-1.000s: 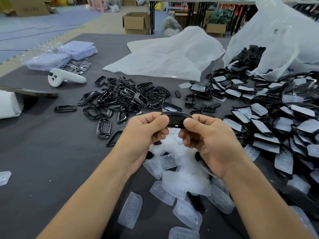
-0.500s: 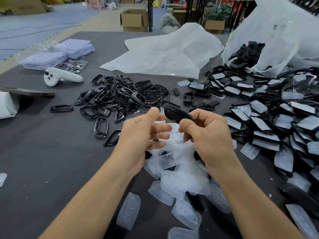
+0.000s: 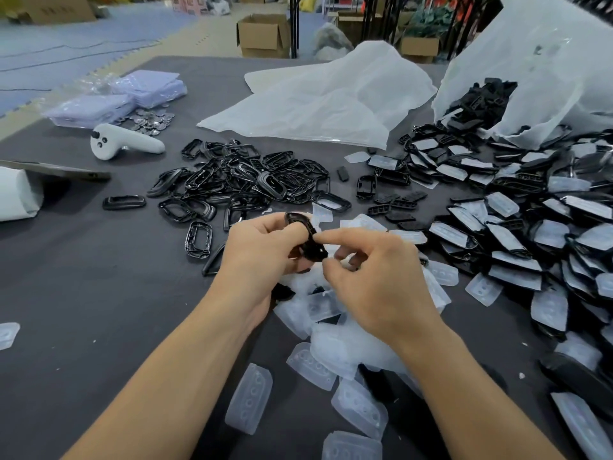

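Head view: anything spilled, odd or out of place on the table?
Yes. Black parts spill from the open plastic bag at far right onto the table. A white handheld controller lies at left, unlike the rest. Left hand and right hand hold one black frame; no damage visible.

Bright, even overhead light, diffuse. Soft, short shadows on the grey table (image 3: 83,310). Small glints on the pile of black frames (image 3: 252,180). The black piece (image 3: 308,242) between my fingers (image 3: 335,235) reads dark, slightly smeared. Edges bow outward; far background soft.
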`<state>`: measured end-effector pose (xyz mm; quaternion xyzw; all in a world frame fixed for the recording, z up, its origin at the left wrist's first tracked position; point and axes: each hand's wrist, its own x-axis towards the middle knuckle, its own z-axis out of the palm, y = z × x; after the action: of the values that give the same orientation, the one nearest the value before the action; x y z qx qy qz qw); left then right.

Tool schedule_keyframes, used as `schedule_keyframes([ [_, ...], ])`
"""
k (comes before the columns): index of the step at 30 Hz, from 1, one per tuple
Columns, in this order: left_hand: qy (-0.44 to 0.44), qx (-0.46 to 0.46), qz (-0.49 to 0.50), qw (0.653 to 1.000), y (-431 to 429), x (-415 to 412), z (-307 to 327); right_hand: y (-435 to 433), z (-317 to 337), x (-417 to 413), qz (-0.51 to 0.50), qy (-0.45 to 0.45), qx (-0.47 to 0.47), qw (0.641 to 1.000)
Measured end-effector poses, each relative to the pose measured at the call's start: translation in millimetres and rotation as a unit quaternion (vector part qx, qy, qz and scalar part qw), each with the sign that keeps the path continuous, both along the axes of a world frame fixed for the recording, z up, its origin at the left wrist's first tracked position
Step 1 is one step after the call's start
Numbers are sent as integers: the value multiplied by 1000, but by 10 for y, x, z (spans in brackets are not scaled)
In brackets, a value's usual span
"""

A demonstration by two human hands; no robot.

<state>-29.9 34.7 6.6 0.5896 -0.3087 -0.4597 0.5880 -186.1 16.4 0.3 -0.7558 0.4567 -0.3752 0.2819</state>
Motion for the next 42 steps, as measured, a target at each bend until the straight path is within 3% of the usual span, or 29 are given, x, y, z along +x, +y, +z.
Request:
schedule_keyframes([
  [4,6,3,36,999,-29,79,11,-64,32,-51,-51,-21,10,998],
  [11,-23,1,53,998,-63,172,29,-3,-8,13,14,167,-34,985],
  [14,-30,-2,54,998,-60,181,31,31,-22,27,16,186,-33,982],
  [20,-24,-1,57,998,-58,191,26,50,-40,82,-23,95,-64,993],
  [24,-25,9,61,998,-60,229,26,15,12,44,-23,-39,34,998],
  [27,-29,4,39,999,-45,210,50,-25,81,10,-15,-178,110,978],
  [29,-43,-6,7,999,-14,169,73,-34,100,-11,-11,-209,126,970],
  [33,-55,-25,-48,997,52,81,114,-10,90,-23,-42,-181,82,979],
  [37,-56,-33,-73,995,89,12,124,46,103,-20,-69,-89,-31,993],
  [42,2,-9,-67,998,74,2,124,87,137,-39,-100,-34,-161,981],
])
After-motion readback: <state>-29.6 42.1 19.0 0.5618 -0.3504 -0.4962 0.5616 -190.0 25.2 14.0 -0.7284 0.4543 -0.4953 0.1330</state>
